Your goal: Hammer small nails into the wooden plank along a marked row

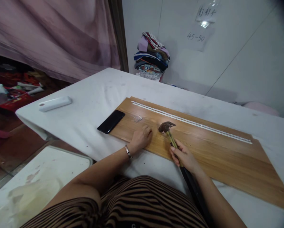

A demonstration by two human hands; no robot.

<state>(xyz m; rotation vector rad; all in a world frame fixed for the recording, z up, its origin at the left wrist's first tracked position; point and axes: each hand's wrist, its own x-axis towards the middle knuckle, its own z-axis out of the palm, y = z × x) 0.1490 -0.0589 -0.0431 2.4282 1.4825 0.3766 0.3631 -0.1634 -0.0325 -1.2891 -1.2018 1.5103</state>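
My right hand is wrapped round the handle of a claw hammer, whose rusty head is over a wooden board. Left of the hammer head, my left hand rests on the board near its front edge with the fingers curled in. Whatever those fingers hold, if anything, is hidden. A small heap of loose nails lies just beyond that hand. Several tiny dark spots show on the wood to the right of the hammer; I cannot tell whether they are nail heads or holes.
Two white measuring strips run along the board's far side. A black phone overlaps its left end. On the white-covered table lies a white elongated object. Folded clothes are stacked by the wall. A white stool-like surface stands lower left.
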